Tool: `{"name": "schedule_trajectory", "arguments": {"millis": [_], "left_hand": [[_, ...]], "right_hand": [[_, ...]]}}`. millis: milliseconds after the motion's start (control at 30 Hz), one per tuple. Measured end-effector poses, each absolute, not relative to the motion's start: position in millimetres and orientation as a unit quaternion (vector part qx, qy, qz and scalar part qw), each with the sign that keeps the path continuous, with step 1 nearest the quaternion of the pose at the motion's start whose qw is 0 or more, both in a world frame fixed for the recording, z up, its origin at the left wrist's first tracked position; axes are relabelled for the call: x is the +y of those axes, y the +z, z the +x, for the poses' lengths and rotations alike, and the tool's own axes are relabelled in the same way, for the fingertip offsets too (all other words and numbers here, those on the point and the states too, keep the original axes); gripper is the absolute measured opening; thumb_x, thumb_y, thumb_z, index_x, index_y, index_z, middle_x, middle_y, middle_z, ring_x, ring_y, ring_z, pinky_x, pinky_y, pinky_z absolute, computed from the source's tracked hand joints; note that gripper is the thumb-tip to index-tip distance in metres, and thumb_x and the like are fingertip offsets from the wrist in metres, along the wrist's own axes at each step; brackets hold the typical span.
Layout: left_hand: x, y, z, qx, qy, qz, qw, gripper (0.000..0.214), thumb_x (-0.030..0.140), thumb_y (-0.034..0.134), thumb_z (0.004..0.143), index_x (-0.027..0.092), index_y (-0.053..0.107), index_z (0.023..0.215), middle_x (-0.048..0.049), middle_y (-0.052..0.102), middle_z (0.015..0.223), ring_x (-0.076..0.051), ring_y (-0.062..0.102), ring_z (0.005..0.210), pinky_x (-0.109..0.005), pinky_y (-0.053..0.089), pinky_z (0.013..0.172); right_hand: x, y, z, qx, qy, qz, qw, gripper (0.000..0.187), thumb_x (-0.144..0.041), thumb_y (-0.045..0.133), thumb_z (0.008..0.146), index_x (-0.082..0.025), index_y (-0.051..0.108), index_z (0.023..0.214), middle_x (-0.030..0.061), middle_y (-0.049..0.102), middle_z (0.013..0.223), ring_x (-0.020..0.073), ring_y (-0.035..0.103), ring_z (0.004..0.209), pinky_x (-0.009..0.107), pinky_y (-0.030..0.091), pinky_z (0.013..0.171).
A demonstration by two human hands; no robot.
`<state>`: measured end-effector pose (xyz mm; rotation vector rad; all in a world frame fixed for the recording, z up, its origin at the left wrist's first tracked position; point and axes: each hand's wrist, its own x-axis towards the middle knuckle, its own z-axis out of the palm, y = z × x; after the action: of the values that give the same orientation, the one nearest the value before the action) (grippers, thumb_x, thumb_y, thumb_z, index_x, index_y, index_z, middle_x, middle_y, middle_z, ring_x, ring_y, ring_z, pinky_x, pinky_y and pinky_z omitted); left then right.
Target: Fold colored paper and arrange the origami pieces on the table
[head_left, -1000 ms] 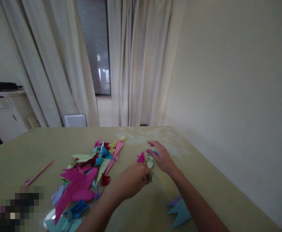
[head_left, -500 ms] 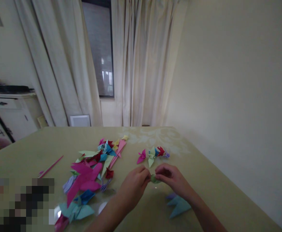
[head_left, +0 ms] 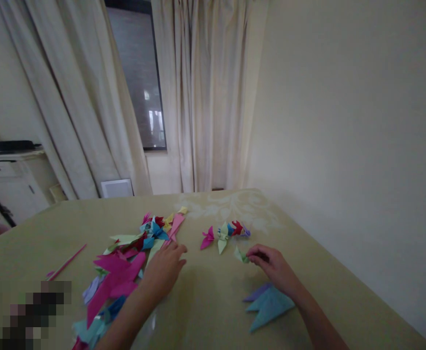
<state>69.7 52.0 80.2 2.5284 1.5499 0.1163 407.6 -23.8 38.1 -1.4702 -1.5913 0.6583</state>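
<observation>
Between the thumb and fingers of my right hand [head_left: 267,260] is a small pale green origami piece [head_left: 241,255], pinched by one end. My left hand [head_left: 167,267] is apart from it, fingers spread and empty, over the right side of a pile of coloured folded paper. In that pile a large magenta origami piece [head_left: 120,274] lies beside my left forearm, with a pink folded strip [head_left: 176,226] beyond my fingers. Below my right hand rest blue pointed paper pieces [head_left: 271,304]. A short row of small origami, including a magenta one [head_left: 207,238] and a light green one [head_left: 222,237], lies farther back.
The table [head_left: 205,316] has a pale green cloth. A thin pink stick [head_left: 69,261] lies at the left, near a blurred-out patch. A plain wall [head_left: 344,146] runs along the right edge; curtains [head_left: 213,97] hang behind the table.
My left hand has let go of the green piece and moved left toward the pile, its fingers opening. My right hand keeps the piece, slightly farther right. The view has shifted a little.
</observation>
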Motion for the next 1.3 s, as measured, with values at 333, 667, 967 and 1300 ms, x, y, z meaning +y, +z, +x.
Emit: {"name": "schedule_trajectory", "arguments": {"millis": [333, 667, 967, 1300], "left_hand": [[91.2, 58.7, 16.5, 0.573, -0.026, 0.815, 0.083, 0.021, 0.002, 0.059, 0.081, 0.019, 0.069, 0.088, -0.0106, 0.076, 0.103, -0.027, 0.073, 0.097, -0.034, 0.048, 0.082], [36.8, 84.8, 92.2, 0.41, 0.21, 0.826, 0.324, 0.04, 0.009, 0.058, 0.091, 0.023, 0.06, 0.128, -0.0046, 0.072, 0.115, -0.016, 0.074, 0.09, -0.026, 0.057, 0.082], [-27.4, 47.1, 131.8, 0.341, 0.175, 0.88, 0.278, 0.062, -0.004, 0.048, 0.091, 0.036, 0.052, 0.139, -0.0037, 0.059, 0.133, -0.014, 0.072, 0.095, -0.022, 0.054, 0.083], [9.4, 38.5, 29.1, 0.566, 0.155, 0.81, 0.007, 0.037, 0.019, 0.056, 0.098, 0.026, 0.067, 0.132, -0.0122, 0.066, 0.139, -0.036, 0.056, 0.135, -0.051, 0.044, 0.116]], "right_hand": [[-24.6, 21.8, 448.1, -0.637, 0.149, -0.674, 0.343, 0.016, -0.016, 0.057, 0.083, -0.02, 0.072, 0.085, 0.0078, 0.076, 0.088, 0.0247, 0.07, 0.088, 0.035, 0.052, 0.084], [-36.2, 47.0, 378.4, -0.641, 0.198, -0.587, 0.454, 0.035, -0.049, 0.064, 0.096, -0.022, 0.071, 0.119, 0.0086, 0.072, 0.108, 0.0198, 0.063, 0.079, 0.033, 0.053, 0.075], [-52.4, 46.1, 334.3, -0.702, 0.363, -0.476, 0.386, 0.022, -0.043, 0.074, 0.094, -0.022, 0.078, 0.091, 0.0035, 0.075, 0.088, 0.0221, 0.069, 0.085, 0.032, 0.052, 0.08], [-34.6, 43.4, 376.7, -0.658, 0.206, -0.616, 0.382, 0.012, -0.03, 0.058, 0.09, -0.022, 0.067, 0.088, 0.0003, 0.066, 0.074, 0.0179, 0.061, 0.066, 0.027, 0.043, 0.061]]}}
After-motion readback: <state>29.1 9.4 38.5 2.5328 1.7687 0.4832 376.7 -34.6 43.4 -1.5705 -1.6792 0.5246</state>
